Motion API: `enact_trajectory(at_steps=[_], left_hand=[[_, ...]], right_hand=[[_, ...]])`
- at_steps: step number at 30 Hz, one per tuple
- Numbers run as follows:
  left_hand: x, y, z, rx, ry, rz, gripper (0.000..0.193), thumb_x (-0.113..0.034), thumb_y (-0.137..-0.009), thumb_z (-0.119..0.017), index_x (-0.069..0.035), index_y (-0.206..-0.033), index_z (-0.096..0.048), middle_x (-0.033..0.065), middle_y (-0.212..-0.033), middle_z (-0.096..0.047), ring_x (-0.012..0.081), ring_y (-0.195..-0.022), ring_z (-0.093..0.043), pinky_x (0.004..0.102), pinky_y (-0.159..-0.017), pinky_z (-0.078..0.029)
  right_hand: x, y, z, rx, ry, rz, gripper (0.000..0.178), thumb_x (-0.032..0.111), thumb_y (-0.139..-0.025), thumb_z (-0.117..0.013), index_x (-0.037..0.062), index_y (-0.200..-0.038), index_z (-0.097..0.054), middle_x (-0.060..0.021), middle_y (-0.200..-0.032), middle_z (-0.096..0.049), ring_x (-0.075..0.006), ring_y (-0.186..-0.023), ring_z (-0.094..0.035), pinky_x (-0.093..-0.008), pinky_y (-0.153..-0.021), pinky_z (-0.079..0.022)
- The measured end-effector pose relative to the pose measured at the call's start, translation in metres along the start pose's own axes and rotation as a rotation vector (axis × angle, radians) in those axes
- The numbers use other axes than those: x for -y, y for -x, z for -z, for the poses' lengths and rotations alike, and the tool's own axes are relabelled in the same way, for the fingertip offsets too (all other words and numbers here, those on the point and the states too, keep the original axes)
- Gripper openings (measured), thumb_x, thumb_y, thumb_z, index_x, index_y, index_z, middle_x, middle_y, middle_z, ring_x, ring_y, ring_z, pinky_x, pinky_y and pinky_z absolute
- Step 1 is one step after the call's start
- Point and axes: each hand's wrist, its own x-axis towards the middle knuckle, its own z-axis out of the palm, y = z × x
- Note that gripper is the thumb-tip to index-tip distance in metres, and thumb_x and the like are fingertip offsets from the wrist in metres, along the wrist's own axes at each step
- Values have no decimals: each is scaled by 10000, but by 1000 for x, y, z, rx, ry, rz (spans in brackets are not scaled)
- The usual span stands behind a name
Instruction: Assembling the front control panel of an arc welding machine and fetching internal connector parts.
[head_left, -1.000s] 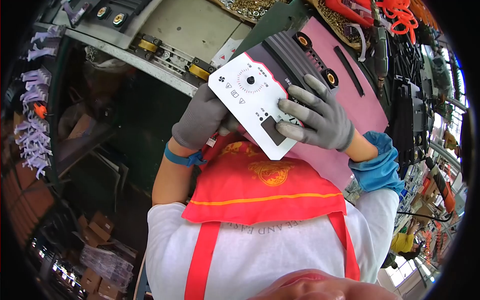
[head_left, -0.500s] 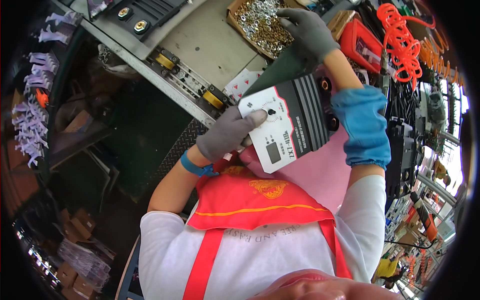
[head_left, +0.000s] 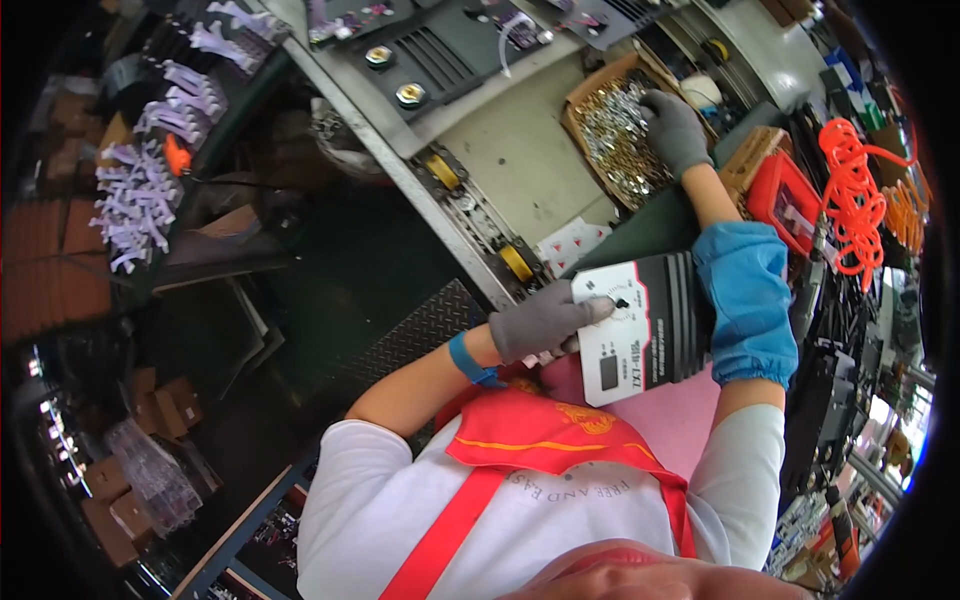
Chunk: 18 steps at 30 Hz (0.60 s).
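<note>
My left hand (head_left: 545, 322), in a grey glove, grips a black-and-white machine front panel (head_left: 617, 350) by its white end. The thumb lies on the face beside a small black knob, and a dark display window sits nearer to me. Ribbed black plastic forms the panel's other end, close to my right sleeve. My right hand (head_left: 678, 132), also gloved, reaches into an open cardboard box (head_left: 580, 130) of small silver and brass-coloured metal hardware (head_left: 618, 135). Its fingers are bent together at the pieces; what they pinch, if anything, is too small to make out.
Another black panel with brass terminals (head_left: 410, 94) lies on the bench at the far left. A red bin (head_left: 785, 205) and coiled orange-red air hose (head_left: 850, 190) are to the right. Purple-white plastic parts (head_left: 135, 205) are heaped at the left. A metal rail edges the bench.
The view has shifted, so bench and box appear lower and further right. My right hand is further into the hardware, fingers closer together. My left hand still holds the panel.
</note>
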Motion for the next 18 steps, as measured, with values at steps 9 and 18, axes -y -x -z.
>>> enact_trajectory(at_steps=[9,18], left_hand=[[-6,3,-13,-49,38,-29,408,-480,-931,-452,-95,-931,-588,-32,-569,-481,40,-441,-435,193,-367,-328],[-3,-1,1,-2,8,-109,436,-444,-961,-411,-47,-960,-591,-21,-551,-500,36,-440,-432,189,-389,-340]], right_hand=[[79,121,87,250,-445,227,162,91,-845,-572,9,-984,-585,-176,-885,-621,-335,-806,-618,-377,-726,-494],[72,191,88,108,-316,651,246,79,-768,-606,58,-1012,-593,-85,-987,-611,-308,-883,-557,-395,-796,-447]])
